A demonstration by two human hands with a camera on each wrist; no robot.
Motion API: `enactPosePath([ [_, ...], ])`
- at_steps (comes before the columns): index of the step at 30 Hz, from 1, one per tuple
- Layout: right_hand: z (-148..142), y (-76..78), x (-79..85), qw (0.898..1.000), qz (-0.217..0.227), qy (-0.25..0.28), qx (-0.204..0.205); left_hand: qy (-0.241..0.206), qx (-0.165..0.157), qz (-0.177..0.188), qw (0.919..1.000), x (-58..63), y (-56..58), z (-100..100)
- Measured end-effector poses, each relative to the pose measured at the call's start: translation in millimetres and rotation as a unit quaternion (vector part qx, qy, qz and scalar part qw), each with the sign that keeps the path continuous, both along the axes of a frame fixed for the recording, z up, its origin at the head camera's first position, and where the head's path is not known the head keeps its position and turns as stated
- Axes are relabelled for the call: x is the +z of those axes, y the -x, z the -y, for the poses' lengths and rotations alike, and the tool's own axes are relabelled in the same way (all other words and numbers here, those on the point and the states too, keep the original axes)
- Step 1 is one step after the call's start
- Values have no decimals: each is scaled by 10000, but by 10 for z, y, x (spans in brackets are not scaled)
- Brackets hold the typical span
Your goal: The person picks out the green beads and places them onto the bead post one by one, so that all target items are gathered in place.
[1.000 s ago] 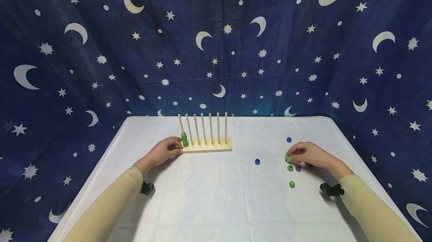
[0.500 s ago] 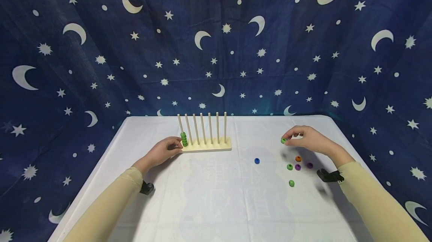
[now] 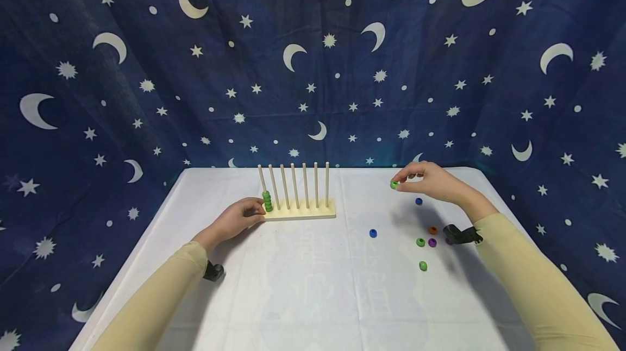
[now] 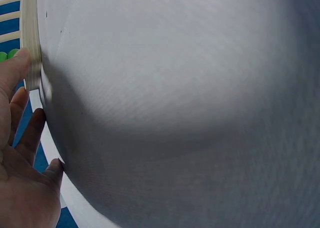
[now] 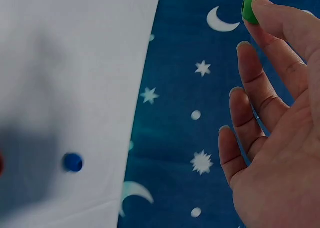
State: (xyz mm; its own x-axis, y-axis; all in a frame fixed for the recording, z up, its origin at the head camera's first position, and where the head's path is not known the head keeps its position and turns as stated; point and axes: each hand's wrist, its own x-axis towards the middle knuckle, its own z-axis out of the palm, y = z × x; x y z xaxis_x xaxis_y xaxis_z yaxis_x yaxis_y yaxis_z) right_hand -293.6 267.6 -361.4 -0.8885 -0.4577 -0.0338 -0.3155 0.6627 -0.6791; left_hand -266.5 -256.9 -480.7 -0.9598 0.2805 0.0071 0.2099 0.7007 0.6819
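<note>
My right hand [image 3: 435, 181] pinches a green bead [image 3: 394, 185] between thumb and index finger, up above the table's far right part. In the right wrist view the same bead [image 5: 248, 10] shows its hole, and the other fingers are spread. At the left, my left hand [image 3: 236, 219] holds the end of a pale wooden peg stand [image 3: 303, 213], its thumb on the front edge. Several upright pegs rise from the stand. Several green beads [image 3: 267, 202] are stacked on the leftmost peg; the other pegs carry none.
Loose on the white table [image 3: 293, 286] lie a blue bead [image 3: 373, 233], a farther blue bead [image 3: 418, 201], an orange bead [image 3: 432, 230], green beads [image 3: 423, 266] and purple beads [image 3: 432, 242]. A dark blue star-patterned cloth [image 3: 342, 117] hangs behind the table.
My right hand has lifted the green bead from among the loose beads and carried it up, away and to the left. The left hand and the peg stand stay in place.
</note>
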Motion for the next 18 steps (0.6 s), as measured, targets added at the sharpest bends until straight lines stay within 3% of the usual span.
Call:
enactPosePath([
  [18,565,254,271,9994,-176,238,162,-88,-62,-32,9999,11,-7,7],
])
